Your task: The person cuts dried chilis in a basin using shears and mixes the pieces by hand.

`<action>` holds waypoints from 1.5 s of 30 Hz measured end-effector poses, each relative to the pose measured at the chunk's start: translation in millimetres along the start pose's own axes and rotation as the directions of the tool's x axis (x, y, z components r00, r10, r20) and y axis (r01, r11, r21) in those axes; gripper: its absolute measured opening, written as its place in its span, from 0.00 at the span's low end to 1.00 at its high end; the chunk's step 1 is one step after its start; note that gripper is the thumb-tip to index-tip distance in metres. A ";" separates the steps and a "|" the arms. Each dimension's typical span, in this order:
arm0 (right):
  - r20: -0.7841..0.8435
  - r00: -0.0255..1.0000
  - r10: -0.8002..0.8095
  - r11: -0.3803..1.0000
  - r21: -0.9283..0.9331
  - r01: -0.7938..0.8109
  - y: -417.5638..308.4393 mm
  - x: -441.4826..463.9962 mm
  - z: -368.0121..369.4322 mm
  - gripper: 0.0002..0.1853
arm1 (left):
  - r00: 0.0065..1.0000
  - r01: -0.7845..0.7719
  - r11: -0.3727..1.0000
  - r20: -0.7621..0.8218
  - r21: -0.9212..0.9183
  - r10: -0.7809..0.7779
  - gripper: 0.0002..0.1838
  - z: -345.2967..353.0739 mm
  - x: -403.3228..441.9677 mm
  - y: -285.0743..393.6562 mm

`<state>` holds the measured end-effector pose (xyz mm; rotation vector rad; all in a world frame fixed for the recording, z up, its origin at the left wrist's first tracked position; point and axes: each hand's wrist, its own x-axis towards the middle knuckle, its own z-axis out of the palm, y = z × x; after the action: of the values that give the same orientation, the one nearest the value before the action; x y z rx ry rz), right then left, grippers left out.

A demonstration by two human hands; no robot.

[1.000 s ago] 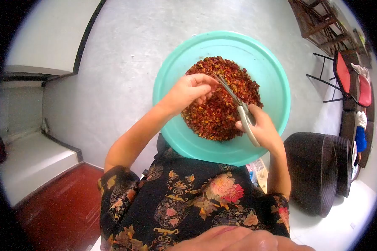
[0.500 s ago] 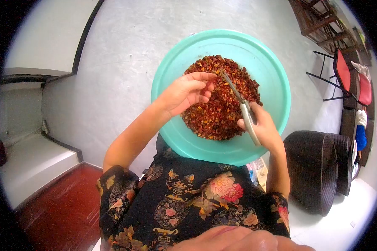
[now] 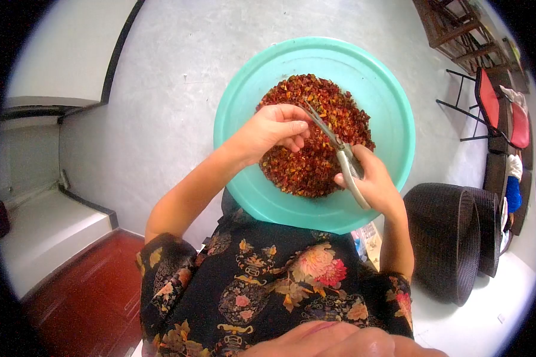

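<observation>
A wide turquoise basin (image 3: 387, 178) rests at my lap and holds a heap of chopped dried red chilies (image 3: 315, 172), mixed with yellowish bits. My right hand (image 3: 372, 181) grips scissors (image 3: 348, 169) by their pale handles, with the blades pointing up and left over the heap. The blade tips lie beside the fingertips of my left hand (image 3: 277, 131). That hand is closed in a pinch above the basin's left side, on what looks like a dried red chili, mostly hidden by the fingers.
Dark woven baskets (image 3: 438, 244) stand on the floor at the right. Behind them are a red chair (image 3: 488, 104) and wooden furniture (image 3: 458, 33). A white step (image 3: 59, 226) and a red floor patch (image 3: 95, 285) lie at the left. Printed paper (image 3: 369, 244) shows below the basin.
The scissors have shifted slightly up and left, bringing their tips closer to my left fingertips. My left fingers have drawn together more, and the basin appears slightly higher in view.
</observation>
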<state>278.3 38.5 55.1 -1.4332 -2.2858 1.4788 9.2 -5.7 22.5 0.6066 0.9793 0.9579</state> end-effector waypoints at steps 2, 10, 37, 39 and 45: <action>-0.011 1.000 -0.015 1.000 -0.023 0.014 -2.5 -0.6 0.4 0.30 | 1.000 -0.009 0.991 -0.002 0.131 0.009 0.12 -0.9 0.5 1.2; -0.064 0.997 -0.048 0.995 -0.096 0.042 -11.4 -0.6 1.7 0.31 | 0.998 -0.012 0.995 -0.062 0.101 0.018 0.11 0.3 1.7 0.9; -0.049 0.999 -0.015 0.997 -0.075 0.011 -7.6 0.1 4.9 0.31 | 0.999 -0.014 0.999 -0.040 -0.043 0.012 0.09 -3.1 7.5 -6.8; -0.060 0.998 -0.015 0.998 -0.064 0.012 -5.9 0.4 5.9 0.31 | 1.000 -0.007 0.999 -0.024 -0.039 0.006 0.09 -3.7 6.3 -5.0; -0.087 0.996 0.003 1.000 -0.022 -0.005 0.8 2.1 6.2 0.29 | 0.992 0.088 0.995 -0.093 0.053 -0.083 0.12 -9.1 3.6 -6.3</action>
<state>274.5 35.9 50.3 -1.4786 -2.2565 1.3672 4.4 -5.3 11.9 0.5682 1.1081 0.8898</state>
